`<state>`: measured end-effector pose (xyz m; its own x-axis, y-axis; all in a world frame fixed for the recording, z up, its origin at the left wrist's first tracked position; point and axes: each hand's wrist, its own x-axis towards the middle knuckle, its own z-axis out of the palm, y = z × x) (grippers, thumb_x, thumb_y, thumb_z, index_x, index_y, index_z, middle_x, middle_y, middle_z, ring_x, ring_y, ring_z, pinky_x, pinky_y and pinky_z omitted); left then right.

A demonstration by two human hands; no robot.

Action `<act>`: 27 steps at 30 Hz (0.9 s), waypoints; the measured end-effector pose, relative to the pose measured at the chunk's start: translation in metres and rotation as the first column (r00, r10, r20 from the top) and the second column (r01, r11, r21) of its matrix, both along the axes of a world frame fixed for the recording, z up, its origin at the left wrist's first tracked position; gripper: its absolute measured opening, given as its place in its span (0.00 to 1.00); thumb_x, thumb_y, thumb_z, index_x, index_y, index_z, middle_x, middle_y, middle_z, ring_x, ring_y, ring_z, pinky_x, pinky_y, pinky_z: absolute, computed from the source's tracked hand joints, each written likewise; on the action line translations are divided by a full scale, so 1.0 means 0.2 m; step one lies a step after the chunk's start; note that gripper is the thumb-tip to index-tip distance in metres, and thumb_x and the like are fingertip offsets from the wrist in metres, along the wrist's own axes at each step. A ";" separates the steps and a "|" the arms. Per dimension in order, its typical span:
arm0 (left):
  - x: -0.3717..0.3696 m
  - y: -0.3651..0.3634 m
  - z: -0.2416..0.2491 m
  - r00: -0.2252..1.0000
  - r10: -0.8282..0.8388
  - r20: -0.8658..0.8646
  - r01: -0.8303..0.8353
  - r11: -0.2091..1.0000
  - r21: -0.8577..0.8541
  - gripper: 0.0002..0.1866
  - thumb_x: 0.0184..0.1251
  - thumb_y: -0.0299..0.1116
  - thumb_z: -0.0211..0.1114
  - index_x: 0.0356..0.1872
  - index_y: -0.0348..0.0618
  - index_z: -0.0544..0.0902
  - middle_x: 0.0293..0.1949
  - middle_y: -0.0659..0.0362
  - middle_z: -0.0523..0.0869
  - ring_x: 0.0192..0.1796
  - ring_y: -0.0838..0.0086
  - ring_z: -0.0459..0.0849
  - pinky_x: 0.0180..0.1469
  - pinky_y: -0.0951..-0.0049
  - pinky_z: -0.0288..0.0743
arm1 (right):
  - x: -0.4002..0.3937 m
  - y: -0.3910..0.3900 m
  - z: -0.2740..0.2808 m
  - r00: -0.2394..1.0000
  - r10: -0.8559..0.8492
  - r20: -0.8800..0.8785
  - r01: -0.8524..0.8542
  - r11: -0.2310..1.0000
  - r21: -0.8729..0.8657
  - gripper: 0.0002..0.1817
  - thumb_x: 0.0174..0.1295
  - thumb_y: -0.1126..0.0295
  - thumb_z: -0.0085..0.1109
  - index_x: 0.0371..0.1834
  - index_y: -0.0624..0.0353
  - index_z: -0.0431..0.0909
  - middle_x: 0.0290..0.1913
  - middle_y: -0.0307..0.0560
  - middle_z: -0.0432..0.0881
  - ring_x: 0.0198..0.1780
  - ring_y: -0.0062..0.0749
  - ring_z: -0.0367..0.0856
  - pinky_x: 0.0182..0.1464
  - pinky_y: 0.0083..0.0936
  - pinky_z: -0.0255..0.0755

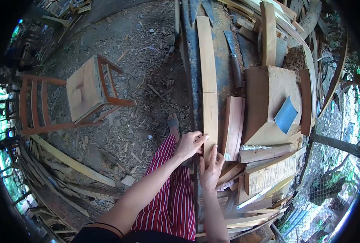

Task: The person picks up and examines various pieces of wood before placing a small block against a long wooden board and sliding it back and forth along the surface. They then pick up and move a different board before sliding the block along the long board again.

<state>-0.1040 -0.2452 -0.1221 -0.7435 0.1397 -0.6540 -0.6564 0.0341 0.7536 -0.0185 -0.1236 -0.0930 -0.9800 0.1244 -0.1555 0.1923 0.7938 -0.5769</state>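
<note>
A long, narrow wooden board [209, 73] lies lengthwise along the workbench edge, with a thin dark line across it near its middle. At the board's near end, my left hand [190, 145] is closed over its left edge, fingers bent and thumb on the wood. My right hand [211, 170] is just below, fingers apart, index finger stretched out onto the board's right side. Beside the board lies a thick reddish wood block [233, 127]. Farther up is a chisel-like tool with a flat metal blade [229, 41] and a dark handle [236, 75].
A large wood block [256, 101] carries a curved blue-grey sheet [286, 114] on the right. Offcuts [271, 174] pile up at the near right. A wooden chair [84, 93] lies tipped on the littered ground at left, near long wood strips [72, 162].
</note>
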 end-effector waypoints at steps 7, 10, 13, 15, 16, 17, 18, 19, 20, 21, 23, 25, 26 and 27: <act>0.00 0.02 -0.03 0.999 -0.034 -0.001 0.034 0.999 -0.030 0.17 0.73 0.38 0.62 0.41 0.28 0.82 0.30 0.53 0.86 0.32 0.71 0.90 0.31 0.73 0.88 | -0.01 0.01 0.07 0.998 0.028 0.050 -0.040 0.968 0.247 0.38 0.58 0.69 0.67 0.74 0.51 0.65 0.47 0.56 0.74 0.50 0.48 0.76 0.50 0.40 0.72; -0.01 0.01 -0.01 0.999 -0.043 -0.003 0.043 0.996 -0.072 0.18 0.73 0.39 0.63 0.40 0.28 0.83 0.29 0.54 0.86 0.31 0.72 0.90 0.31 0.74 0.88 | -0.01 0.06 0.10 0.995 0.087 0.047 -0.095 0.971 0.219 0.35 0.59 0.69 0.66 0.72 0.50 0.68 0.49 0.55 0.75 0.50 0.47 0.77 0.51 0.41 0.71; -0.01 0.04 0.01 1.000 -0.008 -0.014 0.006 0.996 -0.092 0.17 0.72 0.39 0.64 0.39 0.29 0.85 0.28 0.54 0.88 0.30 0.74 0.89 0.29 0.75 0.87 | -0.03 0.12 0.15 0.996 0.061 -0.058 -0.049 0.982 0.183 0.32 0.60 0.71 0.64 0.70 0.53 0.70 0.54 0.60 0.73 0.53 0.51 0.75 0.54 0.44 0.71; -0.01 0.04 0.02 0.999 -0.028 -0.035 0.021 0.981 -0.195 0.17 0.71 0.39 0.65 0.41 0.30 0.85 0.29 0.53 0.89 0.28 0.75 0.89 0.28 0.75 0.87 | -0.11 0.15 0.17 0.990 0.004 -0.144 0.029 0.974 0.227 0.31 0.61 0.72 0.62 0.71 0.55 0.68 0.58 0.64 0.69 0.57 0.58 0.71 0.56 0.47 0.70; -0.01 0.05 0.03 0.999 -0.020 -0.043 0.010 0.976 -0.219 0.17 0.70 0.39 0.65 0.43 0.30 0.86 0.28 0.53 0.89 0.27 0.75 0.89 0.28 0.76 0.87 | -0.15 0.16 0.16 0.990 -0.018 -0.141 0.047 0.978 0.205 0.32 0.62 0.73 0.60 0.72 0.58 0.65 0.62 0.68 0.65 0.59 0.62 0.67 0.58 0.49 0.69; 0.00 0.06 0.02 0.999 -0.025 -0.049 0.014 0.976 -0.218 0.17 0.70 0.39 0.65 0.43 0.30 0.86 0.28 0.53 0.89 0.27 0.75 0.89 0.28 0.76 0.87 | -0.19 0.18 0.14 0.989 -0.023 -0.146 0.054 0.977 0.206 0.32 0.62 0.73 0.60 0.72 0.58 0.65 0.62 0.68 0.65 0.59 0.62 0.67 0.58 0.49 0.69; 0.01 0.06 0.01 0.998 0.007 -0.063 -0.021 0.974 -0.227 0.17 0.68 0.40 0.68 0.39 0.31 0.86 0.25 0.54 0.88 0.24 0.75 0.87 0.26 0.75 0.84 | -0.22 0.19 0.11 0.988 0.024 -0.151 0.020 0.959 0.284 0.33 0.62 0.73 0.60 0.73 0.59 0.63 0.63 0.68 0.65 0.60 0.62 0.67 0.59 0.49 0.68; 0.01 0.07 0.00 0.996 0.039 -0.077 -0.056 0.970 -0.237 0.17 0.65 0.41 0.70 0.35 0.32 0.87 0.21 0.54 0.86 0.22 0.75 0.86 0.23 0.73 0.82 | -0.24 0.20 0.09 0.986 0.071 -0.150 -0.013 0.933 0.360 0.34 0.62 0.72 0.60 0.73 0.60 0.61 0.63 0.68 0.65 0.60 0.62 0.67 0.60 0.49 0.67; 0.01 0.06 -0.01 0.996 0.034 -0.078 -0.052 0.970 -0.238 0.17 0.65 0.41 0.70 0.35 0.32 0.87 0.21 0.54 0.86 0.22 0.75 0.86 0.23 0.73 0.82 | -0.25 0.18 0.08 0.988 0.067 -0.142 -0.007 0.923 0.385 0.35 0.61 0.71 0.61 0.73 0.59 0.61 0.63 0.67 0.65 0.60 0.61 0.67 0.62 0.49 0.66; 0.01 0.06 -0.02 0.993 -0.034 -0.117 -0.002 0.953 -0.301 0.17 0.62 0.41 0.72 0.34 0.33 0.86 0.22 0.54 0.87 0.22 0.74 0.86 0.25 0.72 0.81 | -0.26 0.18 0.08 0.988 0.064 -0.141 -0.005 0.923 0.384 0.35 0.61 0.71 0.61 0.73 0.59 0.61 0.63 0.67 0.65 0.60 0.61 0.67 0.62 0.49 0.66; 0.03 0.06 -0.03 0.984 -0.106 -0.147 0.046 0.930 -0.366 0.17 0.59 0.42 0.74 0.32 0.35 0.86 0.23 0.53 0.87 0.23 0.72 0.86 0.26 0.70 0.79 | -0.27 0.19 0.06 0.995 0.020 -0.102 0.022 0.918 0.397 0.39 0.58 0.69 0.64 0.74 0.60 0.60 0.60 0.65 0.67 0.58 0.57 0.68 0.60 0.48 0.66; 0.03 0.06 0.01 0.969 -0.149 -0.196 0.055 0.908 -0.415 0.16 0.55 0.41 0.77 0.29 0.38 0.84 0.24 0.53 0.88 0.25 0.70 0.87 0.29 0.69 0.77 | -0.30 0.19 0.05 0.996 -0.014 -0.088 0.050 0.908 0.416 0.41 0.55 0.67 0.67 0.74 0.61 0.59 0.57 0.63 0.68 0.56 0.55 0.68 0.59 0.47 0.65; 0.04 0.07 0.01 0.970 -0.150 -0.194 0.058 0.908 -0.414 0.16 0.55 0.41 0.77 0.29 0.38 0.84 0.24 0.53 0.88 0.25 0.70 0.87 0.29 0.69 0.77 | -0.32 0.19 0.05 0.996 -0.045 -0.077 0.075 0.897 0.436 0.44 0.52 0.65 0.70 0.74 0.61 0.59 0.55 0.60 0.69 0.54 0.52 0.68 0.58 0.47 0.64; 0.04 0.08 0.01 0.971 -0.123 -0.204 0.032 0.915 -0.402 0.16 0.54 0.39 0.78 0.30 0.37 0.84 0.24 0.54 0.88 0.25 0.74 0.87 0.29 0.72 0.77 | -0.34 0.18 0.04 0.996 -0.047 -0.076 0.075 0.897 0.436 0.44 0.52 0.65 0.70 0.74 0.61 0.59 0.55 0.60 0.69 0.54 0.52 0.68 0.58 0.47 0.64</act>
<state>-0.0952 -0.2299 -0.1210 -0.8721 -0.0319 -0.4883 -0.4585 0.4019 0.7927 -0.0870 -0.0872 -0.0848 -0.9742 0.2256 -0.0111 0.2237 0.9569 -0.1853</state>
